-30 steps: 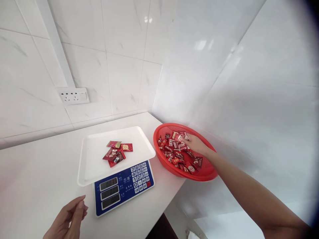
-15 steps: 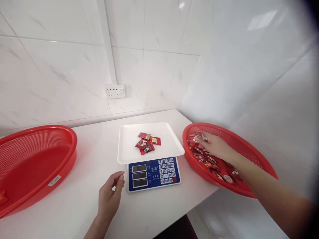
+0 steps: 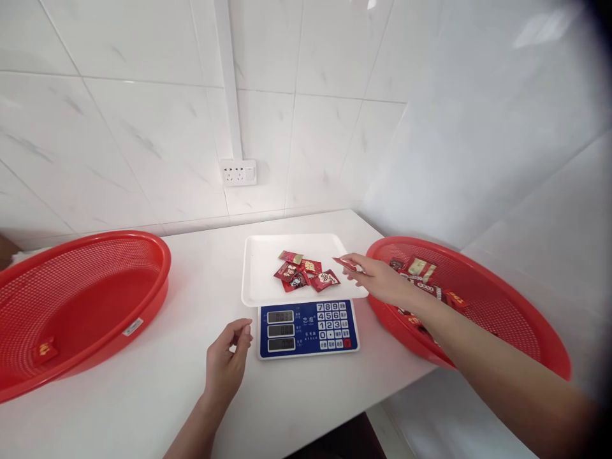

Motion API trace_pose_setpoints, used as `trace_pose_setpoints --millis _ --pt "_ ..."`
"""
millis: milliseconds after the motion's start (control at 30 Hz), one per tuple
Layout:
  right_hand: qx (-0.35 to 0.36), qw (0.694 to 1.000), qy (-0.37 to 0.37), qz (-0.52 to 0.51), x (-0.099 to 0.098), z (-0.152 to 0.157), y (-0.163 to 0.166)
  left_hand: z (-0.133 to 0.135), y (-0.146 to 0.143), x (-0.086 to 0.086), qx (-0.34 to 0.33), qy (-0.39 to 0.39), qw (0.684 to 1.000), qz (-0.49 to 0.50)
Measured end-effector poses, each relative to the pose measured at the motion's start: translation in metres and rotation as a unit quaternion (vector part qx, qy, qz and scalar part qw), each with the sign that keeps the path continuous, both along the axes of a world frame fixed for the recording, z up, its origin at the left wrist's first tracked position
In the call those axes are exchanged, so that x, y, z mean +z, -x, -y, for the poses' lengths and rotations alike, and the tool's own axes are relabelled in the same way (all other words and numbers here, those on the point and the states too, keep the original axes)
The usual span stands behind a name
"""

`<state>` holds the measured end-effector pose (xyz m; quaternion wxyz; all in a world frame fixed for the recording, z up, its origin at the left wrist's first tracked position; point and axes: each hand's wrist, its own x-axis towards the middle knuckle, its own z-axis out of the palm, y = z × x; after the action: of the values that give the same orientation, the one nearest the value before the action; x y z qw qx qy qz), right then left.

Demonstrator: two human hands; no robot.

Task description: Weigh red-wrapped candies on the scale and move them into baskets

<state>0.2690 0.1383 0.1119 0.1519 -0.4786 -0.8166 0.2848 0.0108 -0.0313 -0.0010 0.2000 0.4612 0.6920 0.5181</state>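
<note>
My right hand (image 3: pixel 380 280) is over the right edge of a white weighing tray (image 3: pixel 259 271), its fingertips closed on a small red candy packet (image 3: pixel 342 261). Several red candy packets (image 3: pixel 288 272) lie in the middle of the tray, one with a pale printed face (image 3: pixel 326 278) nearest my right hand. Below the tray is the blue panel of a digital scale (image 3: pixel 309 331), with displays and a keypad. Beside the panel's left edge, my left hand (image 3: pixel 227 360) rests with thumb and fingers curled together; nothing shows in it.
A red mesh basket (image 3: pixel 530 312) holding wrapped candies (image 3: pixel 423 274) stands at the right, partly behind my right forearm. Another red basket (image 3: pixel 155 280) on the left contains one red packet (image 3: pixel 44 350). A wall socket (image 3: pixel 238 173) sits above the white table (image 3: pixel 201 274).
My right hand has come left out of the right basket to the tray, now with a packet in its fingers. Another packet lies on the tray. My left hand keeps its pose.
</note>
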Motion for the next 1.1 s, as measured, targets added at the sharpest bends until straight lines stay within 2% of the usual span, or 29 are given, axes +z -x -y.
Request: trace_pose_setpoints --millis 167,300,433,533,600,667,767,867,933,1000,1100 --pt "-0.048 0.997 0.014 0.062 -0.003 0.015 -0.023 0.001 -0.002 -0.001 -0.019 0.003 1.000 -0.004" --pt "-0.080 0.995 0.009 0.052 -0.007 0.027 -0.038 0.001 -0.002 -0.003 -0.026 -0.003 1.000 -0.009" --pt "-0.106 0.993 0.017 -0.048 -0.007 0.049 -0.050 0.000 -0.003 -0.003 -0.022 -0.008 1.000 0.003" --pt "-0.043 0.986 0.088 -0.135 -0.017 0.072 -0.045 0.002 -0.004 -0.001 -0.045 -0.027 0.999 0.001" --pt "0.028 0.976 0.171 -0.132 -0.031 0.088 -0.030 0.005 -0.007 0.001 -0.105 -0.042 0.994 -0.006" --pt "0.111 0.953 0.265 -0.094 -0.048 0.104 -0.010 0.008 -0.012 0.003 -0.202 -0.031 0.979 0.000" --pt "0.195 0.943 0.266 -0.035 -0.069 0.122 0.020 0.012 -0.022 0.005 -0.343 0.028 0.939 0.010" --pt "0.223 0.938 0.263 -0.026 -0.080 0.130 0.036 0.013 -0.030 0.006 -0.408 0.065 0.911 -0.014" --pt "0.204 0.936 0.284 -0.050 -0.082 0.129 0.038 0.013 -0.032 0.006 -0.403 0.068 0.912 -0.030" --pt "0.166 0.939 0.289 -0.080 -0.082 0.127 0.037 0.011 -0.032 0.006 -0.366 0.064 0.927 -0.038" --pt "0.126 0.953 0.253 -0.106 -0.080 0.121 0.034 0.011 -0.030 0.006 -0.323 0.054 0.944 -0.034"
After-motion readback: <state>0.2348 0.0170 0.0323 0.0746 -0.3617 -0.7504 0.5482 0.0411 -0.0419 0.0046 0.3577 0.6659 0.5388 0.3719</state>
